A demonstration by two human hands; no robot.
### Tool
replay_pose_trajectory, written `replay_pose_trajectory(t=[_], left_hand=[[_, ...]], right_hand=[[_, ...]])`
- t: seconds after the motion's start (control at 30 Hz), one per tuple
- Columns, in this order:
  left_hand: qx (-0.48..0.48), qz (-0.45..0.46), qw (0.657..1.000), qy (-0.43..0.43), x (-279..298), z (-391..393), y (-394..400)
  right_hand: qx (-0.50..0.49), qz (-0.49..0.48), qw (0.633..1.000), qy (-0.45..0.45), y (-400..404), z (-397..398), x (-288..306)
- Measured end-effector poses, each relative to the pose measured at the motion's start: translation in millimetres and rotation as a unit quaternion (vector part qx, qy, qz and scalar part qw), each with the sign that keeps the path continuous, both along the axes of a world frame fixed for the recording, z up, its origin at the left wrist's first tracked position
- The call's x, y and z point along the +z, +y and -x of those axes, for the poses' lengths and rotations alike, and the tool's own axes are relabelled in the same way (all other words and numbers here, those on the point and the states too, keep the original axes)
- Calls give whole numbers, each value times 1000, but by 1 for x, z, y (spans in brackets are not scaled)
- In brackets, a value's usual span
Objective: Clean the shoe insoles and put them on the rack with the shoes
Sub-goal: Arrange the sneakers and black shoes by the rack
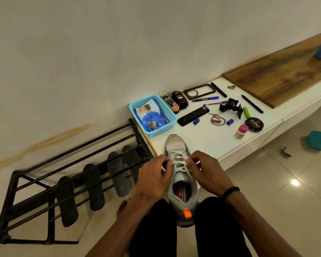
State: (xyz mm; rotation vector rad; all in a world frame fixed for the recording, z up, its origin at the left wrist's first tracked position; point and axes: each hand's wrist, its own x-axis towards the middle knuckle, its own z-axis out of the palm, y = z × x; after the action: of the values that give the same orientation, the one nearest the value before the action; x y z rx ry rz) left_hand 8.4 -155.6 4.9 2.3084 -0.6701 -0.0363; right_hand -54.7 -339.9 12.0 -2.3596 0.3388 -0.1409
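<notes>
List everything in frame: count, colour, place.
shoe: 1, grey and white, toe on the counter edge, heel between the knees
insoles: 4, dark, leaning on the rack
rack: 1, black, on the floor, left
basket: 1, light blue, on the counter, holding a wipes pack
polish bottles: 2, black, behind the basket
polish tin: 1, black, counter front
keys: 1 bunch, mid counter
pens and markers: several, blue or black, scattered on the counter
wooden board: 1, brown, far right
left hand: pinching a lace
right hand: pinching a lace
</notes>
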Motion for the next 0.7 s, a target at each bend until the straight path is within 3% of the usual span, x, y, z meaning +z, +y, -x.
replay_pose_trajectory(t=[0.1, 0.3, 0.47, 0.7], left_hand=[[18, 19, 1000, 7, 2, -12, -2], [-7, -61, 998, -24, 4, -29, -14], [-58, -134, 989, -24, 6, -26, -16], [-60, -81, 994, 41, -3, -18, -9]], right_hand=[[-53, -51, 997, 24, -5, -11, 1], [-6, 24, 998, 50, -3, -28, 3], [21, 53, 998, 6, 2, -16, -2], [-29, -8, 999, 25, 6, -16, -1]])
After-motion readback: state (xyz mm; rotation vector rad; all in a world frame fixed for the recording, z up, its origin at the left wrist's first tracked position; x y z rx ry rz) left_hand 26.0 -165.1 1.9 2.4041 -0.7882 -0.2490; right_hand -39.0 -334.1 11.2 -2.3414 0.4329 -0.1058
